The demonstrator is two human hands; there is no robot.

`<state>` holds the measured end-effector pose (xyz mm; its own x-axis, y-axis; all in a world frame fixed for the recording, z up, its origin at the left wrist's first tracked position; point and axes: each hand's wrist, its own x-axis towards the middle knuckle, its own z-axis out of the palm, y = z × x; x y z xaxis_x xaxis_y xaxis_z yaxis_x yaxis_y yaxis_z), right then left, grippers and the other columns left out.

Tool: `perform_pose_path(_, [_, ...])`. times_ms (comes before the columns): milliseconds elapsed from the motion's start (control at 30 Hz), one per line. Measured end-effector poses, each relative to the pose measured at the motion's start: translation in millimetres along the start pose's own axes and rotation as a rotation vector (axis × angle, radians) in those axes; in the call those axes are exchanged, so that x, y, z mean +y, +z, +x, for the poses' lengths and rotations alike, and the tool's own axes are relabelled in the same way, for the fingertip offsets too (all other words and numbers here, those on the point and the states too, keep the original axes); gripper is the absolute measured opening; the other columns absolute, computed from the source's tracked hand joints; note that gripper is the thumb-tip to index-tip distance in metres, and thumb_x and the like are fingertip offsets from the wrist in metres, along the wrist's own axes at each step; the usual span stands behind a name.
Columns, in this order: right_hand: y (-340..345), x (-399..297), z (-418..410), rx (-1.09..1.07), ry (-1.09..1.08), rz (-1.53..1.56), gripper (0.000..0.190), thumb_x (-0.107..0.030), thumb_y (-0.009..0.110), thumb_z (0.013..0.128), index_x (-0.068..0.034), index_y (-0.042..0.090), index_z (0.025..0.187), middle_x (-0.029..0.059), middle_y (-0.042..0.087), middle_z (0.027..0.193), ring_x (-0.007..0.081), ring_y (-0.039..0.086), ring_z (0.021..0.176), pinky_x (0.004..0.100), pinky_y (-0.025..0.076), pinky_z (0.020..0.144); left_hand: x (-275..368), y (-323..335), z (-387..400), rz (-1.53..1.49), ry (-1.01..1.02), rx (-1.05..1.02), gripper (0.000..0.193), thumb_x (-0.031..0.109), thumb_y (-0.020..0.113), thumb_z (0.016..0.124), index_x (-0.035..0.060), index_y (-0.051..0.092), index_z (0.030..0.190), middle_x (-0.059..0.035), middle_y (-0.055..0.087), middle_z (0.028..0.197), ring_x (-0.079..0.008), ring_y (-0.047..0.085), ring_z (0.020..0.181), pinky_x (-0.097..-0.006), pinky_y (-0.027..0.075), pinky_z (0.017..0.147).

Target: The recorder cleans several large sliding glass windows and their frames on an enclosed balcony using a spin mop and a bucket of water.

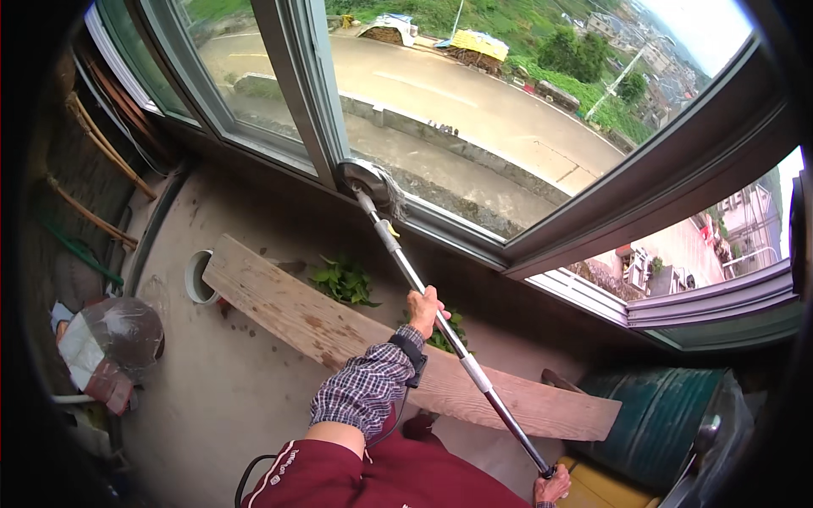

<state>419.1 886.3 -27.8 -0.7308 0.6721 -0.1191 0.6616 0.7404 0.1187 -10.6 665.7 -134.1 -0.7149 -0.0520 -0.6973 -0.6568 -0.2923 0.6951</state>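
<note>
My left hand (424, 312) grips the middle of a metal mop pole (406, 270), a plaid sleeve and black wristband behind it. Down at the lower right, my right hand (551, 484) is closed around the dark end of the same pole. The round mop head (365, 184), with grey strands on its right side, rests at the lower corner of a window frame (305, 82). A yellow clip (393, 228) sits on the pole below the head. Beyond the frame, a window pane (457, 120) looks out on a road.
Beneath the pole lies a long wooden plank (292, 305), its left end by a white bucket (200, 279). Leafy green plants (343, 280) grow behind it. A green drum (648, 419) stands at right, plastic-covered items (114, 349) at left, with wooden sticks (114, 149) along the wall.
</note>
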Motion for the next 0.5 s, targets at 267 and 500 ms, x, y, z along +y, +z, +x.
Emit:
perform_pose_path(267, [5,87,-40,-0.183,0.188,-0.100,0.022,-0.021,0.065,0.064,-0.010,0.060,0.084,0.0090,0.061,0.081,0.0287,0.057,0.077,0.0396,0.045,0.070,-73,59,-47,0.023,0.000,-0.061,0.026,0.021,0.044,0.080,-0.0039,0.039,0.078,-0.0108,0.050,0.054,-0.0219,0.055,0.039,-0.0301,0.044,0.028])
perform_pose_path(500, [5,169,-127,0.106,0.256,-0.368,0.015,-0.024,0.058,0.071,-0.009,0.058,0.076,0.0095,0.057,0.073,0.0272,0.055,0.070,0.0408,0.044,0.060,-145,120,-120,0.092,-0.173,-0.237,0.027,0.023,0.046,0.080,-0.0015,0.044,0.069,-0.0100,0.050,0.053,-0.0218,0.055,0.039,-0.0298,0.044,0.029])
